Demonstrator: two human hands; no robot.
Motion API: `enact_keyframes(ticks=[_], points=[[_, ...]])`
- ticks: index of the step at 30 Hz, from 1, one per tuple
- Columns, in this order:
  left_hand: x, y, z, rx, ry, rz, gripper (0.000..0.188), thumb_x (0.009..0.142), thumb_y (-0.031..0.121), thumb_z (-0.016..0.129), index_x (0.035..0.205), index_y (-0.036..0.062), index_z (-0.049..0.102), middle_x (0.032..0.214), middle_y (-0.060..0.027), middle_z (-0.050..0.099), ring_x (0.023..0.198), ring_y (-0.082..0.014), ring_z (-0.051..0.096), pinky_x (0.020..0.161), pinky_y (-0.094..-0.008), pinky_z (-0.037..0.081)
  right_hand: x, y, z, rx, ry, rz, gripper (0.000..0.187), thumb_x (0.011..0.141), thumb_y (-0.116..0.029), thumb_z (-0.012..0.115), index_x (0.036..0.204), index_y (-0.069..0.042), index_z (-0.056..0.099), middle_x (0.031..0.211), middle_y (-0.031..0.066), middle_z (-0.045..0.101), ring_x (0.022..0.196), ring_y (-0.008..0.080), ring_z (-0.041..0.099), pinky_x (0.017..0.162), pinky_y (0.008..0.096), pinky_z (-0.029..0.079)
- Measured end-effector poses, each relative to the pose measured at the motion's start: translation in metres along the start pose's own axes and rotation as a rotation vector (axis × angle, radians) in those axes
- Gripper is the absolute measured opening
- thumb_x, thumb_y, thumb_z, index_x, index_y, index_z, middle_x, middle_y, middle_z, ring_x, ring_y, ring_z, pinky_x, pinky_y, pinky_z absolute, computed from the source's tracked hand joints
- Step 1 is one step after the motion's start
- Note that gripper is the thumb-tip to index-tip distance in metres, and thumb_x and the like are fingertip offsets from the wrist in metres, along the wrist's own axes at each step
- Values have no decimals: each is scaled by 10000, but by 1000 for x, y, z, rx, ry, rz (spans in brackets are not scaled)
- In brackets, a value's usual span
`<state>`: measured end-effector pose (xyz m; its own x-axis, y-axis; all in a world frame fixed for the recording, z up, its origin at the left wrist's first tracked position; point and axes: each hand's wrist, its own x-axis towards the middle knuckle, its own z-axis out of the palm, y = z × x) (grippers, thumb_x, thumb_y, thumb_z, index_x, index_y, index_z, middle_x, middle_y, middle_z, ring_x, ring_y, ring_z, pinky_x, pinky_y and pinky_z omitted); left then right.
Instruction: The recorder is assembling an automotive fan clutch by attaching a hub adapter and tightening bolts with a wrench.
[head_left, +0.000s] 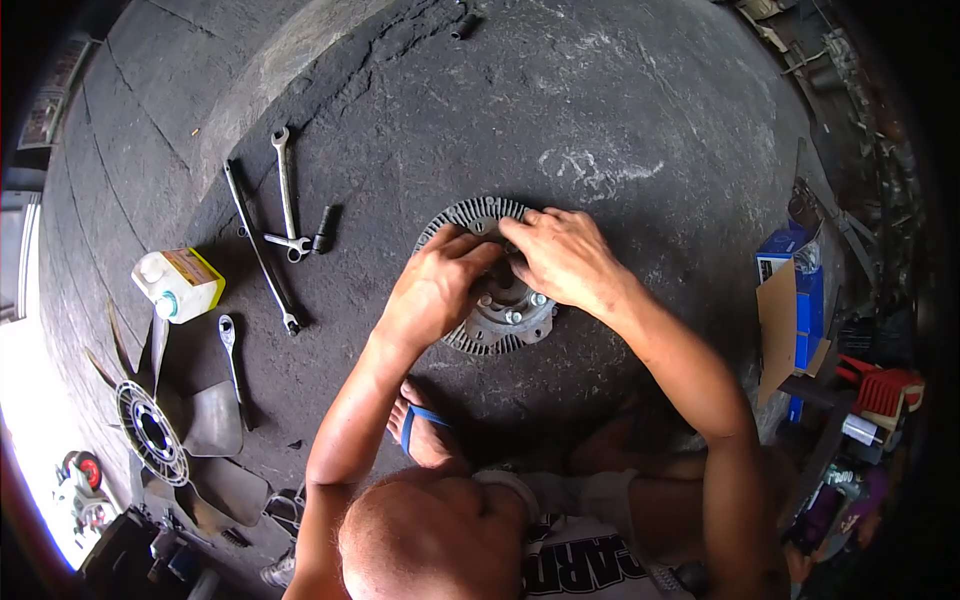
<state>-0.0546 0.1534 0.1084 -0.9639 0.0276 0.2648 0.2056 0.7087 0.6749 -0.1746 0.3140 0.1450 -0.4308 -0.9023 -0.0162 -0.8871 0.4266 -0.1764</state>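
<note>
White jug (180, 287), contents hidden; left grip (440, 285), right grip (562, 252) on finned disc (492, 328)—can't tell how closed.

Repair workshop: stained dark floor (690, 110), wrenches (285, 180), ratchet (231, 352), large metal fan (172, 455).

Close by me, the left hand (432, 288) and right hand (562, 255) are at a finned metal disc (498, 328) on the dark floor (450, 130), close together. To their left I see wrenches (286, 188), a ratchet (232, 355), a white jug (192, 292) and a bladed fan (172, 452).
</note>
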Motion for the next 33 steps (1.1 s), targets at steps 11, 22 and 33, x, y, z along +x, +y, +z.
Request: enact_keyframes(ticks=[11,22,33], points=[[-5,11,0,127,81,-160,351,743,189,791,1061,57,718,1077,-104,661,1034,-294,576,910,-417,477,10,-5,1,-62,-129,11,232,873,-244,685,986,-45,645,830,163,690,824,343,691,752,475,515],[-21,-5,-1,-124,221,-162,282,721,152,770,964,59,664,939,-114,592,969,-343,546,873,-448,467,4,-20,-6,-133,-23,-41,316,863,-234,685,1113,-47,631,1120,191,618,1088,371,600,928,548,462],[-49,23,17,85,206,-191,305,684,222,823,942,97,717,979,-61,646,914,-277,584,802,-404,457,19,-26,-5,-225,-217,-242,205,906,-219,600,998,-62,694,1037,149,675,1089,304,614,994,485,422]])
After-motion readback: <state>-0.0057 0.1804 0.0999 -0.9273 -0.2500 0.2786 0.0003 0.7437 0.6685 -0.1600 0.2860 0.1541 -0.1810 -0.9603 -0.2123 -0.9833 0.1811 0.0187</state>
